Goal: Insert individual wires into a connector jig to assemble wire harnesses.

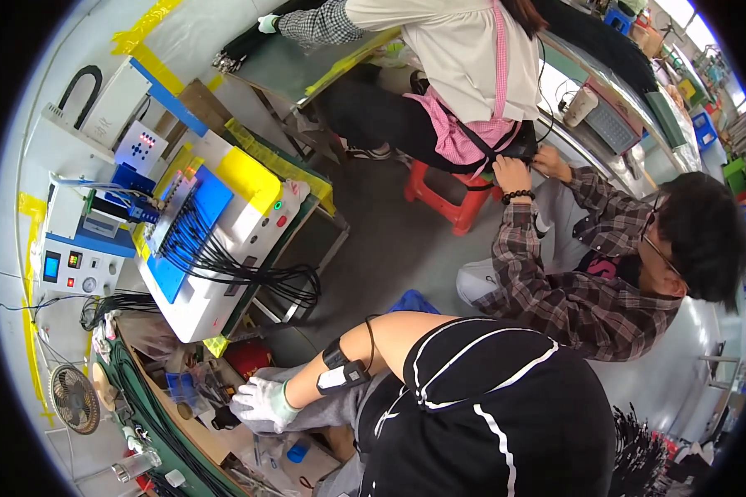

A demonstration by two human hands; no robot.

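Note:
My right hand [267, 402], in a white glove, lies over my grey-trousered knee at the lower left. Its fingers are stretched out and hold nothing that I can see. A black strap with a small black-and-white device [344, 378] is round my right forearm. Behind the hand stands the bench edge [195, 427], with small parts and plastic bags beside it. Beyond is a white machine [192, 308] with a blue plate [171, 282]. A bundle of black cables [211, 253] lies across it, their ends hanging over the near side. My left hand is out of view.
A small fan [74, 399] stands at the left, near a control box [81, 269]. One person in a plaid shirt [547, 286] crouches at the right, hands at the pink apron [453, 132] of another person, seated on a red stool [443, 197].

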